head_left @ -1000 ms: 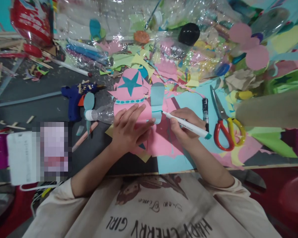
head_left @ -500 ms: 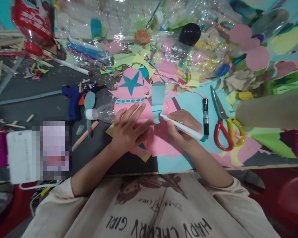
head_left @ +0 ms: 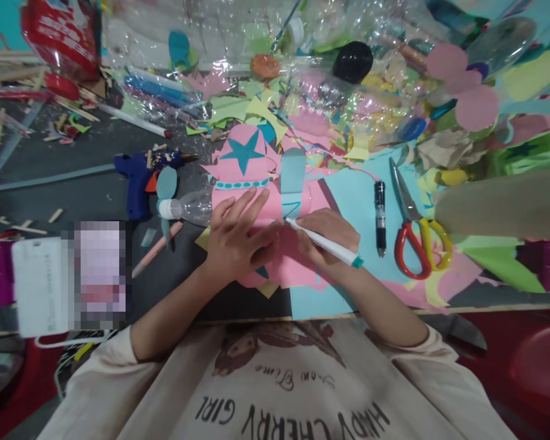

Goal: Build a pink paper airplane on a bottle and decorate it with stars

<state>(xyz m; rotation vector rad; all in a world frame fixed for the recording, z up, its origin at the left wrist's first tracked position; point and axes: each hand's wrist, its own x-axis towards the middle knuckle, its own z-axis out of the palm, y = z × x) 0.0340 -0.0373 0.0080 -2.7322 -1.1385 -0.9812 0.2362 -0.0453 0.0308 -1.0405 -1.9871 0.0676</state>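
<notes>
A clear plastic bottle [head_left: 196,206] with a white cap lies on its side, wrapped in pink paper [head_left: 224,198]. Pink wings, one with a teal star [head_left: 244,153], stick out from it, and a light blue paper strip [head_left: 292,174] bands its right end. Over the wrapped bottle my left hand [head_left: 241,235] lies with fingers spread, pressing it down. My right hand [head_left: 327,238] grips a white marker [head_left: 327,242] with a green end. The marker's tip is at the lower part of the blue strip, just below a drawn teal line, close to my left fingers.
To the right lie a black pen [head_left: 380,219], scissors [head_left: 412,226] with red and yellow handles, and light blue paper [head_left: 357,183]. A blue glue gun [head_left: 140,183] rests at the left, near a pink marker [head_left: 158,249]. Paper scraps and clear plastic [head_left: 238,36] pile up behind.
My right hand has moved the marker's tip left and slightly down along the blue strip, and the teal line there shows more fully. My left hand stays in place.
</notes>
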